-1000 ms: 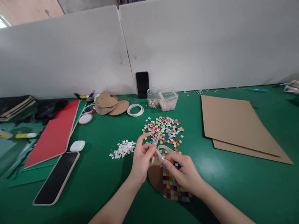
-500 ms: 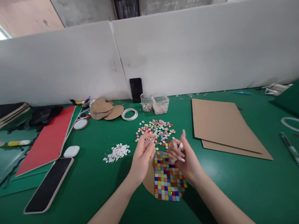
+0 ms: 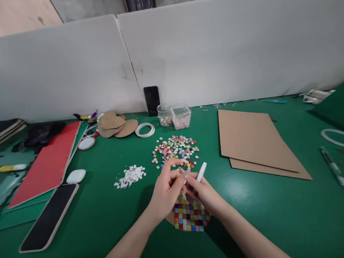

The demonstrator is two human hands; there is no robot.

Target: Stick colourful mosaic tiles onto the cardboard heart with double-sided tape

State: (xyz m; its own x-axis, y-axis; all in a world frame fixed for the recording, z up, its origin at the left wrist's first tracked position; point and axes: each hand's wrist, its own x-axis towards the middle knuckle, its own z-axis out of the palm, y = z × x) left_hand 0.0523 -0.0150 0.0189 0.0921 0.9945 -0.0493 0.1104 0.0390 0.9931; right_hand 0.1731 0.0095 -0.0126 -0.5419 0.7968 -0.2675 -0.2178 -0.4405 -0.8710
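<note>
Hands (image 3: pixel 163 190) meet above mosaic (image 3: pixel 190 218), right hand (image 3: pixel 208 193) holding white strip (image 3: pixel 202 171).

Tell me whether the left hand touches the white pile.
Apart: the head view shows green tabletop between the left hand and the white pile.

The mosaic (image 3: pixel 188 220), multicoloured squares, lies flat on brown card (image 3: pixel 170 218), well in from the bench's (image 3: pixel 114 225) far edge; white strip (image 3: pixel 202 171) tilted above.
</note>
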